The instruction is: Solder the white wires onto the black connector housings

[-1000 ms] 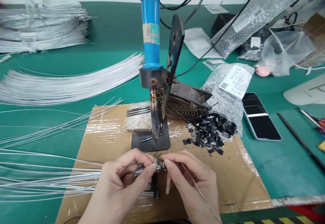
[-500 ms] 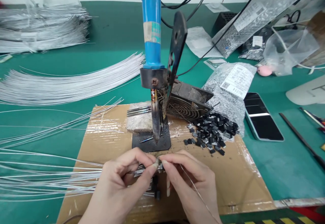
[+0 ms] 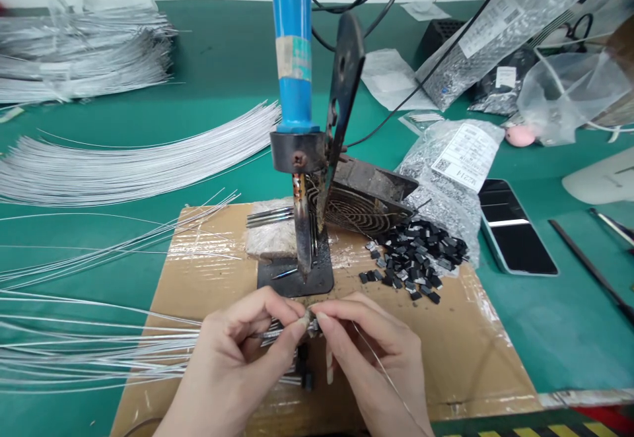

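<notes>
My left hand is closed in a pinch, thumb against forefinger. My right hand pinches from the other side, fingertips almost meeting the left ones. Between them sits a small grey-and-black connector, mostly covered by the fingers. A thin silvery wire, which looks like solder, runs through the right hand and down its back. Under the left hand pass white wires, with small black ends showing beneath the fingers. Just beyond the hands, a blue-handled soldering iron points tip down in its stand.
A black fan leans behind the iron. Beside it lie a heap of black connectors and a phone. White wire bundles spread at left. Cardboard covers the front of the green table. Plastic bags lie at right.
The camera view has shifted very slightly. Both hands keep the same pinch at the same spot, with no visible change in what they hold.
</notes>
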Demonstrator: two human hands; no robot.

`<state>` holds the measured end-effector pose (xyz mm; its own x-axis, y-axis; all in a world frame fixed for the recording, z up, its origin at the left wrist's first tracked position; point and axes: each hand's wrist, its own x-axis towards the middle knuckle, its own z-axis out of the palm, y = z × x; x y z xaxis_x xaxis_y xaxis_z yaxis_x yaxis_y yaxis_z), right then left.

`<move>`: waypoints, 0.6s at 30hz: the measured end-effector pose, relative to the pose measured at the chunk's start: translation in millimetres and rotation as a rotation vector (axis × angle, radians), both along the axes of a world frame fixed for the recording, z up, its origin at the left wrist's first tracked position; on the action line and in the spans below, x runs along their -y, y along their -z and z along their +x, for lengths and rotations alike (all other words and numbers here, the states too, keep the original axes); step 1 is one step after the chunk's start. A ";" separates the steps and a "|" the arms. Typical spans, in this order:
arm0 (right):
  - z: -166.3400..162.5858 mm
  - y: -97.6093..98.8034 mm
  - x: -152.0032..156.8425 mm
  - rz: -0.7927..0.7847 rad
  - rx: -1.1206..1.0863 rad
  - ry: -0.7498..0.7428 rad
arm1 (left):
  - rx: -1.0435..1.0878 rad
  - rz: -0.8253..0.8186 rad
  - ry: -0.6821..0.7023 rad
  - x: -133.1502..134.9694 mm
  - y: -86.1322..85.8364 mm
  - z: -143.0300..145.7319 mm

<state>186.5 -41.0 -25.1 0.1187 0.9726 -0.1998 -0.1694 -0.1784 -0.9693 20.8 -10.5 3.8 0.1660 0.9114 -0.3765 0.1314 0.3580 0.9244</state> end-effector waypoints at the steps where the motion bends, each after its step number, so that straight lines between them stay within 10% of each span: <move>1: 0.0 -0.4 -0.2 -0.002 -0.001 0.000 | 0.002 -0.006 -0.005 -0.3 -1.2 1.4; 18: -3.3 -9.2 9.3 0.005 0.471 0.108 | -0.101 0.071 -0.078 -5.1 -2.8 7.6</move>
<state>183.2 -50.3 -15.9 0.2954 0.9506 -0.0954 0.2710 -0.1791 -0.9458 28.4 -5.3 6.6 0.0578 0.9452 -0.3214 0.1993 0.3045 0.9314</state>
